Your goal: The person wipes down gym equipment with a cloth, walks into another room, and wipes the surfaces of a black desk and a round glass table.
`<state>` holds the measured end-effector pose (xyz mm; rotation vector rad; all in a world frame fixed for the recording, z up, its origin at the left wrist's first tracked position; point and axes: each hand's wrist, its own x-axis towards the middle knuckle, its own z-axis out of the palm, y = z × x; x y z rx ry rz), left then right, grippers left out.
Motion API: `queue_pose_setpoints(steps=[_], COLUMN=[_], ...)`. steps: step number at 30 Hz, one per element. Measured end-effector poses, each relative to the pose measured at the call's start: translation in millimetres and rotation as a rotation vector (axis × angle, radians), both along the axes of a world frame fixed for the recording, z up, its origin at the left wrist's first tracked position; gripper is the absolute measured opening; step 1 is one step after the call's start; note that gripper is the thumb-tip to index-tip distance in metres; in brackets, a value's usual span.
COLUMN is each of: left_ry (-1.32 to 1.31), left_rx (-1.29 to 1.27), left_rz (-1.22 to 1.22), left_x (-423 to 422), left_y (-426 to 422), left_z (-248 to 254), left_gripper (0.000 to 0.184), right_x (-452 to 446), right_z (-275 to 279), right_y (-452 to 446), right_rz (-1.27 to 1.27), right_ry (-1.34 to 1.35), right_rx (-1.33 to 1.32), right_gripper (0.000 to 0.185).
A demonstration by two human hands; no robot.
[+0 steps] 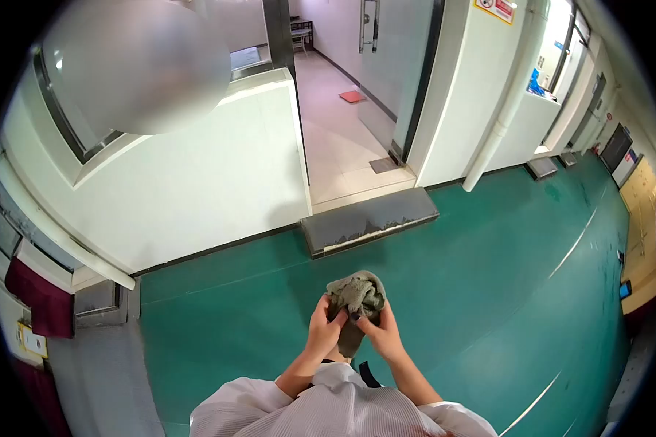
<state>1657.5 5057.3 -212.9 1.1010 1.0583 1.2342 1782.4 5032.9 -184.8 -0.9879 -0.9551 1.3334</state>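
A crumpled grey-green cloth (358, 288) is bunched up between my two hands, in front of my body at waist height. My left hand (325, 328) grips its left side, the thumb pressed into the folds. On the right side, my right hand (380, 329) holds it the same way, fingers wrapped behind. Part of the cloth hangs down between the wrists. The fingers behind it are mostly hidden.
Ahead, a dark grey step (372, 218) lies before an open doorway with a glass door (386, 73). White walls (211, 167) and pipes (497, 138) flank it. The floor (219, 320) is green. A maroon curtain (44, 295) hangs at left.
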Motion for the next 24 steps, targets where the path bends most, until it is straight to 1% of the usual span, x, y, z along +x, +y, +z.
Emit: queue_pose_setpoints(steps=[1, 3, 5, 7, 8, 9, 10, 11, 12, 13, 14, 17, 18, 19, 21, 22, 23, 24], left_ry=[-0.072, -0.049, 0.006, 0.05, 0.153, 0.253, 0.212, 0.212, 0.205, 0.197, 0.225, 0.209, 0.208, 0.09, 0.217, 0.091, -0.067, -0.184], left_rx=[-0.023, -0.044, -0.073, -0.085, -0.011, 0.075, 0.13, 0.111, 0.134, 0.161, 0.073, 0.124, 0.106, 0.038, 0.023, -0.075, -0.235, -0.396], left_rz=[0.023, 0.021, -0.078, -0.128, -0.191, -0.251, -0.271, -0.285, -0.367, -0.447, -0.543, -0.564, -0.528, -0.46, -0.305, -0.342, -0.318, -0.276], left_x=[13, 33, 62, 92, 107, 121, 135, 147, 155, 167, 173, 190, 194, 200, 204, 200, 198, 192], left_y=[21, 52, 103, 157, 184, 215, 237, 264, 287, 318, 342, 399, 418, 432, 471, 489, 503, 513], left_z=[-9, -21, -24, -31, -30, -25, -22, -14, 2, 18, 32, 42, 33, 15, -25, -20, -19, -4], left_gripper=[0.031, 0.03, 0.032, 0.036, 0.037, 0.039, 0.04, 0.04, 0.04, 0.04, 0.042, 0.044, 0.048, 0.05, 0.054, 0.056, 0.054, 0.049], right_x=[12, 28, 54, 84, 97, 108, 121, 137, 146, 160, 170, 182, 183, 183, 184, 182, 179, 174], right_z=[-4, -15, -25, -35, -35, -26, -20, -14, -5, -6, -4, 8, 6, 3, -7, -9, -12, -15], right_y=[21, 49, 94, 143, 167, 193, 215, 238, 256, 282, 302, 366, 393, 416, 470, 492, 516, 532], right_rz=[0.004, -0.029, -0.1, -0.239, -0.318, -0.399, -0.446, -0.495, -0.544, -0.601, -0.636, -0.67, -0.687, -0.698, -0.615, -0.562, -0.51, -0.458], right_ry=[0.001, -0.142, -0.122, 0.017, 0.057, 0.095, 0.126, 0.158, 0.155, 0.166, 0.197, 0.292, 0.313, 0.333, 0.247, 0.23, 0.212, 0.197], right_rx=[-0.006, -0.031, -0.053, -0.132, -0.183, -0.154, -0.129, -0.117, -0.118, -0.061, -0.039, 0.021, 0.033, 0.045, 0.004, -0.019, -0.042, -0.084], right_gripper=[0.057, 0.058, 0.057, 0.056, 0.054, 0.052, 0.05, 0.048, 0.049, 0.049, 0.048, 0.049, 0.05, 0.051, 0.053, 0.053, 0.053, 0.052])
